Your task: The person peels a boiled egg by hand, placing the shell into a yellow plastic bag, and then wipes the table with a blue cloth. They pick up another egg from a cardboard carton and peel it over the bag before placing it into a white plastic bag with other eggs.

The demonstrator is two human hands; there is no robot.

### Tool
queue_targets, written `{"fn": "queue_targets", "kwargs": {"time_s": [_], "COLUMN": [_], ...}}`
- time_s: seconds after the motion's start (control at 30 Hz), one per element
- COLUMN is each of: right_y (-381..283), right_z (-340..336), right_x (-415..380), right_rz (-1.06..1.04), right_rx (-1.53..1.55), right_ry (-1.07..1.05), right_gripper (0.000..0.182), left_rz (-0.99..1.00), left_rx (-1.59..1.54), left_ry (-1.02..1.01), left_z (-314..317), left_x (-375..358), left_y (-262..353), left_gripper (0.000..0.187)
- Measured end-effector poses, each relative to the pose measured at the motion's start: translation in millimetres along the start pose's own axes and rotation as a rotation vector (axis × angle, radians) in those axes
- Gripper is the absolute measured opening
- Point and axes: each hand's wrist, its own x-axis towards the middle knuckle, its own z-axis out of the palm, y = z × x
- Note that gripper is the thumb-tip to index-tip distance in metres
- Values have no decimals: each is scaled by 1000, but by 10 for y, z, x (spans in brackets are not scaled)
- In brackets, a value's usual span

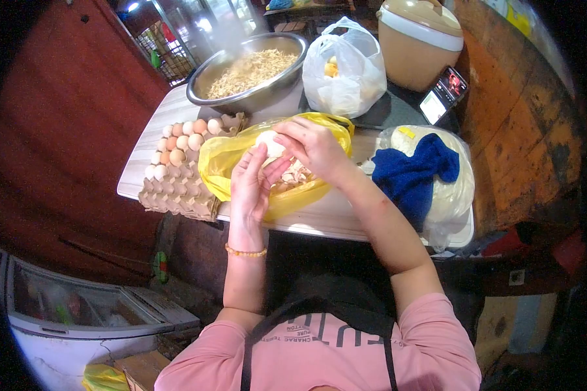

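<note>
Both hands, left hand (251,186) and right hand (313,146), held a peeled egg (269,142) above the yellow bag (218,163), grip closed lightly round its middle; it looked light, slippery, fragile.

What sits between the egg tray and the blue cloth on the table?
In the head view, the yellow bag, with both hands peeling an egg over it.

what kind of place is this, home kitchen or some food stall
Most likely a small food stall or street-side prep spot, not a home kitchen. A big metal bowl of shredded food, a full egg tray and a large lidded pot crowd a small table, where both hands peel an egg.
</note>
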Motion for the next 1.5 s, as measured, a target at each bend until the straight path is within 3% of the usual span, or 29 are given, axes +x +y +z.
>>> {"fn": "queue_targets", "kwargs": {"time_s": [0.17, 0.47, 0.6, 0.67, 0.97, 1.2, 1.5], "right_y": [47, 44, 88, 48, -40, 7, -20], "right_z": [4, -23, -28, -29, 5, 42, 19], "right_x": [-40, -7, -15, -8, 21, -30, 8], "right_rz": [-134, -45, 37, 60, 68, -81, 88], "right_rx": [-263, -302, -284, -122, 71, -136, -102], "right_ry": [-84, 66, 42, -5, 19, 85, 195], "right_gripper": [11, 12, 10, 13, 13, 6, 9], "left_rz": [-22, -36, -36, -33, 47, 19, -32], "left_rx": [12, -50, -131, -167, -89, -62, -139], "left_ry": [-15, -21, -54, -35, -40, -44, -58], "left_z": [7, 24, -45, -83, -31, -78, -43], "left_x": [-21, -25, 8, 34, 19, 22, 19], "left_y": [-9, 34, 40, 42, 52, -6, -6], "left_gripper": [28, 30, 29, 26, 20, 20, 23]}}
